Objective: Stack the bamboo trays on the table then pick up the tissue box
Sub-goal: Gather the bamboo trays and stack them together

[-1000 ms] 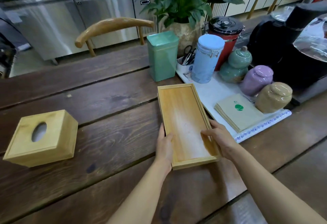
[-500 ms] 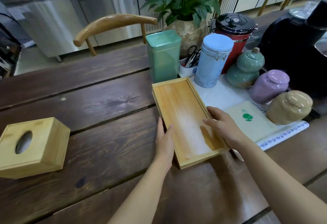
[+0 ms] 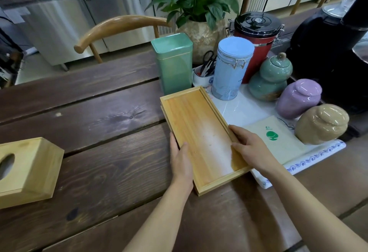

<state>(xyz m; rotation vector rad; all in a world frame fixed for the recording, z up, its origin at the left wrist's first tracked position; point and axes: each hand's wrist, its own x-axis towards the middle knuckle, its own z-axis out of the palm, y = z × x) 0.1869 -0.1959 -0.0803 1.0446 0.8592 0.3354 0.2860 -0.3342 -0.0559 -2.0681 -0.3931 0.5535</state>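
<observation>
A shallow bamboo tray (image 3: 199, 128) lies on the dark wooden table (image 3: 103, 136), nested on a second tray whose edge shows along its left side. My left hand (image 3: 182, 164) grips the tray's left rim, thumb over the edge. My right hand (image 3: 251, 150) holds the right rim, thumb inside the tray. The bamboo tissue box (image 3: 25, 170), with an oval hole in its top, stands at the far left and is cut off by the frame edge.
A white patterned tray (image 3: 310, 162) right of the trays carries blue (image 3: 232, 68), red, green, purple and tan jars (image 3: 320, 124) and a paper packet (image 3: 276, 142). A green tin (image 3: 174, 62), a potted plant and a wooden chair (image 3: 119, 31) stand behind. Black appliance far right.
The view has shifted left and closer. The trays have turned slightly, their far end now more to the left. Both hands keep hold of the rims.
</observation>
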